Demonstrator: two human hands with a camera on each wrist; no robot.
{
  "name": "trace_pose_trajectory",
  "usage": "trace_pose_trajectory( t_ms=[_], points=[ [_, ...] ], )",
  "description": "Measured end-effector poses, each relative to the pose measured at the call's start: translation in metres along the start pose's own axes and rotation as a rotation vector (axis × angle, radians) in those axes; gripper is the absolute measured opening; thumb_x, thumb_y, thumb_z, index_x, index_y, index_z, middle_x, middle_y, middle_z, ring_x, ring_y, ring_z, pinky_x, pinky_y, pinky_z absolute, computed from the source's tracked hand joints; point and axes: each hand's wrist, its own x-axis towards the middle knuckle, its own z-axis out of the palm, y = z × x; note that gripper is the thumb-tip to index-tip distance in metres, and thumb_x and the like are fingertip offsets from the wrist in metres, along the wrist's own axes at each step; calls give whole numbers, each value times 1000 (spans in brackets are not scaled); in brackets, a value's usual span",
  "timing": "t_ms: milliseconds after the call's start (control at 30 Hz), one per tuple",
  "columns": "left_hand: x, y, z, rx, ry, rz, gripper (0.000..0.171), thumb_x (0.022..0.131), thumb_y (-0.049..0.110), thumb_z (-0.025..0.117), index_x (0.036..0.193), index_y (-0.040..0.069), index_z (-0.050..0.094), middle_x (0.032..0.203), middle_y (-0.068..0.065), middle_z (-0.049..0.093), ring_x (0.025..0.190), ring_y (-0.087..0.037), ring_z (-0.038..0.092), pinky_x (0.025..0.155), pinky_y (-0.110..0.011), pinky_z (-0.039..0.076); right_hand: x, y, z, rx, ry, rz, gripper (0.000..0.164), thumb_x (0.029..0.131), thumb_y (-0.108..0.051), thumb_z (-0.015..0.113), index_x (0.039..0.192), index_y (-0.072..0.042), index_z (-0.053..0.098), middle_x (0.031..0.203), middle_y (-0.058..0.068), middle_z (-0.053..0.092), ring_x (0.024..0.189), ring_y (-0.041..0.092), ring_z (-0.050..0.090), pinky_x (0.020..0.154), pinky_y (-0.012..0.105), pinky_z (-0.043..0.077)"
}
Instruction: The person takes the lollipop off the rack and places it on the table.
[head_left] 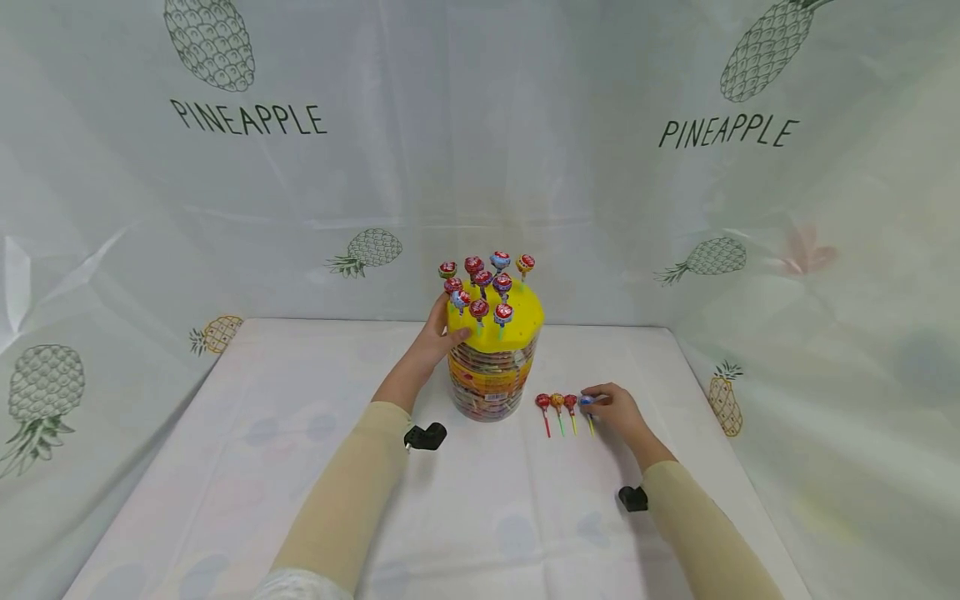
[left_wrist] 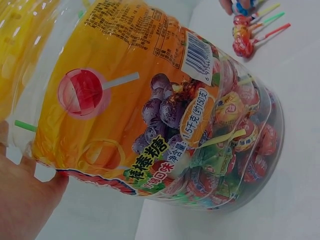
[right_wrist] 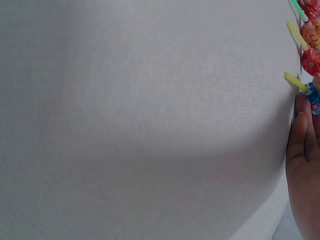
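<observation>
A clear plastic candy jar (head_left: 491,383) with a yellow lid (head_left: 525,317) stands upright on the table. Several wrapped lollipops (head_left: 502,313) stick up out of the lid. My left hand (head_left: 431,342) holds the jar's left side near the top, its thumb by the lid's edge; some of its fingers are hidden behind the jar. On the table to the jar's right, my right hand (head_left: 617,410) pinches the head of a blue-wrapped lollipop (right_wrist: 313,97) with a yellow stick. Three more lollipops (head_left: 557,402), with red and orange wrappers, lie in a row beside it.
The table (head_left: 465,508) has a pale cloth. Behind it hangs a white curtain (head_left: 517,150) printed with pineapples. More wrapped candies (left_wrist: 250,130) show through the jar's lower wall. Black wrist devices (head_left: 426,437) sit at both sleeves.
</observation>
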Motion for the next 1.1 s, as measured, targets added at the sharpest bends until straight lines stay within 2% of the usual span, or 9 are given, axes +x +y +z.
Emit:
trace_pose_trajectory(
  t_ms=[167, 267, 467, 700, 933, 1100],
  points=[
    [0, -2, -1, -7, -8, 14, 101, 74, 58, 70, 155, 36, 15, 162, -1, 15, 148, -27, 4, 114, -61, 6, 0, 1, 3, -1, 11, -5, 28, 89, -10, 71, 116, -3, 68, 121, 17, 55, 103, 33, 57, 75, 36, 52],
    [-1, -2, 0, -8, -5, 13, 103, 72, 60, 69, 156, 35, 14, 162, -1, 14, 148, -27, 3, 114, -61, 6, 0, 1, 5, -2, 11, -4, 26, 90, -9, 70, 115, -2, 68, 120, 17, 55, 100, 32, 57, 73, 35, 52],
    [0, -2, 1, -3, 3, 9, 95, 79, 53, 67, 155, 35, 15, 162, -1, 13, 148, -27, 3, 114, -61, 7, 0, 2, 8, -10, 32, -3, 25, 91, -9, 69, 115, -3, 68, 120, 16, 55, 101, 31, 58, 77, 38, 51],
    [-1, -2, 1, -6, 10, -2, 92, 82, 49, 68, 155, 35, 15, 163, -1, 12, 148, -27, 2, 114, -61, 6, 1, 3, 10, -32, 55, -11, 26, 91, -9, 69, 117, -3, 67, 121, 15, 54, 103, 30, 58, 81, 42, 51],
    [-2, -1, 1, 1, 12, -6, 85, 89, 39, 66, 156, 35, 14, 163, 0, 10, 148, -27, 1, 114, -62, 6, 2, 4, 12, -24, 61, -20, 27, 92, -8, 68, 118, -3, 67, 120, 15, 54, 102, 31, 58, 79, 40, 52],
    [-2, 0, 1, 3, 16, -12, 85, 91, 36, 67, 156, 35, 13, 163, 0, 9, 148, -27, 1, 113, -63, 6, 1, 4, 13, -7, 60, -17, 28, 92, -7, 67, 120, -4, 66, 123, 16, 52, 104, 32, 57, 77, 38, 52]
  ],
)
